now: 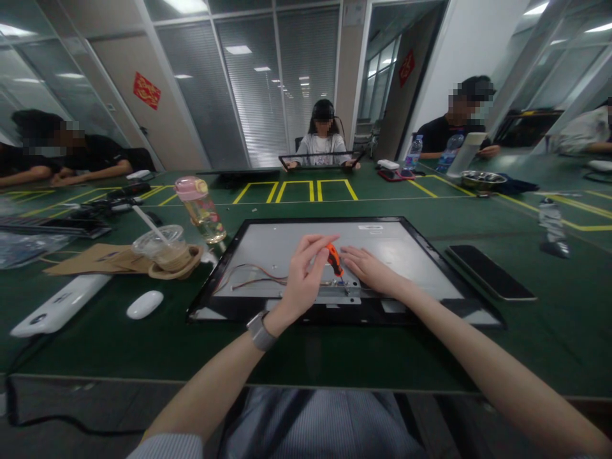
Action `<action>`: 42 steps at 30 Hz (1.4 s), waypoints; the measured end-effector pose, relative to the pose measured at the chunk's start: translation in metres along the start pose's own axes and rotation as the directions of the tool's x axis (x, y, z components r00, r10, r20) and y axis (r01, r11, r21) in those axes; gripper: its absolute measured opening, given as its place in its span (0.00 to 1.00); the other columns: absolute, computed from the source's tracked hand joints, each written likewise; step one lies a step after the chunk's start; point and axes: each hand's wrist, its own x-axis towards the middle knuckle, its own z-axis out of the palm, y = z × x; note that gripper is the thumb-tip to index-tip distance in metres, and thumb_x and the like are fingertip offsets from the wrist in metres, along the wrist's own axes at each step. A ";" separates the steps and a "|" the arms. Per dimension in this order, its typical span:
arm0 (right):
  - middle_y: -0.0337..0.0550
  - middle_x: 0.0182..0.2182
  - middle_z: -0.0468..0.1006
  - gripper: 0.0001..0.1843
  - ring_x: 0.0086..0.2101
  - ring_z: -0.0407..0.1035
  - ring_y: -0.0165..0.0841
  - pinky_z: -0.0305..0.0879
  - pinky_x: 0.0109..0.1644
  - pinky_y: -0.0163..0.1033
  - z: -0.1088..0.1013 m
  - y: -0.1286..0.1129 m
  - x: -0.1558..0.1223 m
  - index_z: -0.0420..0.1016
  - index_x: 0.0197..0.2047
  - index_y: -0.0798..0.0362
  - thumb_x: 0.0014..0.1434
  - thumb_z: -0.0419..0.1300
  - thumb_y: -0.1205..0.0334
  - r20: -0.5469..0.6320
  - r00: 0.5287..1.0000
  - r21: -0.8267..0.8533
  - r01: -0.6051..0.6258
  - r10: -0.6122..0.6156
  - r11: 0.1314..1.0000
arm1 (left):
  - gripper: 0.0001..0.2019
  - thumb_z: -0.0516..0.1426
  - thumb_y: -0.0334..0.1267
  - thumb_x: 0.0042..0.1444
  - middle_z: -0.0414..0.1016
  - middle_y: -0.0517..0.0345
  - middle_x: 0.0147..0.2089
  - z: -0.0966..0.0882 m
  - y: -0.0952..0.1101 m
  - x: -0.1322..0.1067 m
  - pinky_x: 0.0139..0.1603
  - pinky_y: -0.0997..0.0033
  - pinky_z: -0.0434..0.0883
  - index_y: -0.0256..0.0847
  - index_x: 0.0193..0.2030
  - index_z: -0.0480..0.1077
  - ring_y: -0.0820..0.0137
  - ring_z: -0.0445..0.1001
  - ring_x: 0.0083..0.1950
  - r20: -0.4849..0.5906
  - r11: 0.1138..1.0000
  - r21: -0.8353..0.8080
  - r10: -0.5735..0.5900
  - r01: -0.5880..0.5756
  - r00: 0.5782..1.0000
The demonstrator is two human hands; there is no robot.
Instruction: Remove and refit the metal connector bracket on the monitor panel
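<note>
A flat display panel point(425, 280) with a grey back and black frame lies on the green table in front of me. My left hand point(303, 277), with a watch on its wrist, grips an orange and black screwdriver point(334, 260) by the handle. The screwdriver leans, its tip down at a metal bracket point(354, 299) near the panel's front edge. Next to it my right hand point(370, 269) rests on the panel, its fingers stretched out and holding nothing. Thin wires point(258, 273) run across the panel left of the bracket.
To the left are an iced drink cup point(165, 252), a pink-lidded bottle point(201, 210), a white mouse point(145, 305) and a white power strip point(62, 306). A black phone point(490, 273) lies right of the panel. Opposite, a person point(325, 143) holds a black frame; other people sit at both sides.
</note>
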 end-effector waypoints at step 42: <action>0.55 0.66 0.66 0.30 0.67 0.56 0.47 0.50 0.69 0.61 0.001 0.002 -0.002 0.68 0.65 0.53 0.72 0.36 0.51 -0.012 1.000 0.026 0.001 -0.001 1.000 | 0.15 0.51 0.38 0.69 0.76 0.51 0.50 0.000 -0.001 0.001 0.54 0.63 0.72 0.44 0.58 0.72 0.67 0.75 0.51 0.027 1.000 -0.015 -0.008 0.008 1.000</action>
